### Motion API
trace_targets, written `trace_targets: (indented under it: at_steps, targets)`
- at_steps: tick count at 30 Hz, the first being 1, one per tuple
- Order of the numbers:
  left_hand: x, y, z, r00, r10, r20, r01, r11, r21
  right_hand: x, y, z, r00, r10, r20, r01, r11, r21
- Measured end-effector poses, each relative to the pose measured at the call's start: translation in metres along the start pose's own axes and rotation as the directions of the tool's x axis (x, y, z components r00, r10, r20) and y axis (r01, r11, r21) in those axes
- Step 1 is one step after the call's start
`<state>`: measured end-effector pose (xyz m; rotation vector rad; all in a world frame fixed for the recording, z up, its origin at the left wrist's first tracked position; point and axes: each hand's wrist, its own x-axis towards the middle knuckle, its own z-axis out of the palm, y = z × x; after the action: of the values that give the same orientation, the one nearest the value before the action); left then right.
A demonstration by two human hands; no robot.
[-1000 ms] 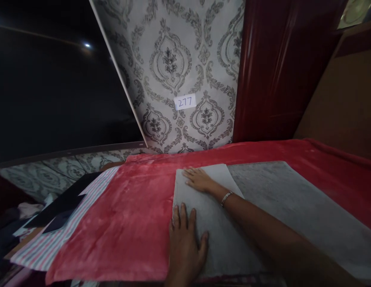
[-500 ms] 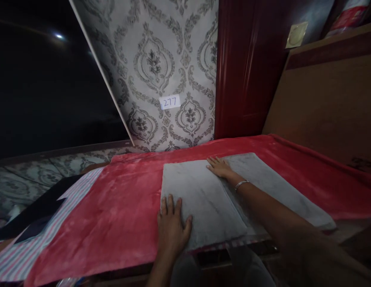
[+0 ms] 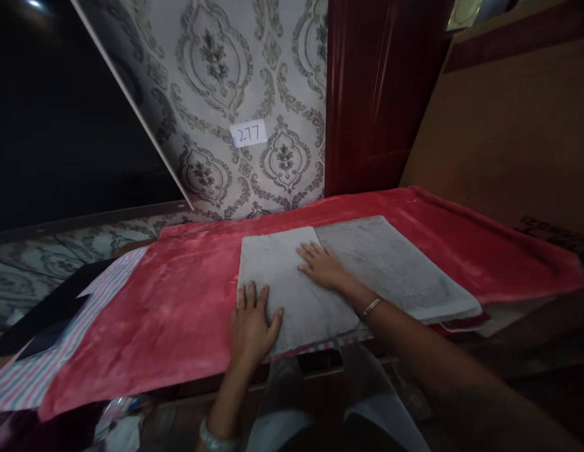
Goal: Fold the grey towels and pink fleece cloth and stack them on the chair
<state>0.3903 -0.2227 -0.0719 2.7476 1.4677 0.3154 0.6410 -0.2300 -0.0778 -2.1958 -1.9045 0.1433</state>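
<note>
A grey, soft-looking cloth point(image 3: 386, 270) lies on a red blanket point(image 3: 179, 301), its left part folded over in a flat panel. My left hand point(image 3: 252, 329) rests flat on the near left edge of that panel, fingers spread. Farther up, my right hand point(image 3: 323, 267) lies open on the panel near its fold-over edge, fingers apart and pointing left. A bracelet circles the right wrist and a bangle the left. Neither hand grips anything. The layers beneath the panel are hidden.
Behind the blanket stands a patterned wall with a paper label point(image 3: 248, 133) reading 277. A dark screen point(image 3: 70, 125) is at the left, a large cardboard box point(image 3: 508, 125) at the right. Striped fabric point(image 3: 85, 333) shows past the blanket's left edge.
My right hand has slid left and nearer across the folded panel. The left hand stays on the panel's near left edge. The whole view has shifted, with the scene higher in the picture.
</note>
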Motion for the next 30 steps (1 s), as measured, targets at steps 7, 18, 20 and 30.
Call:
trace_targets:
  at_steps: [7,18,20,30]
  targets:
    - [0.001,0.002,-0.001,1.000,-0.008,0.026,0.008,1.000,0.025,-0.031,-0.001,-0.019,0.989,0.148,-0.016,-0.147,0.989,0.022]
    - [0.002,-0.004,0.003,0.977,0.213,0.009,-0.213,0.976,0.050,-0.106,-0.037,0.016,0.996,0.001,-0.089,0.006,0.997,0.076]
    - [0.004,-0.006,0.005,0.977,0.212,-0.015,-0.211,0.977,0.043,-0.110,-0.035,0.015,0.992,0.022,-0.123,-0.011,0.996,0.092]
    - [0.012,-0.012,0.011,0.974,0.226,-0.025,-0.225,0.973,0.059,-0.182,0.008,0.030,0.904,-0.017,-0.428,0.137,0.958,0.252]
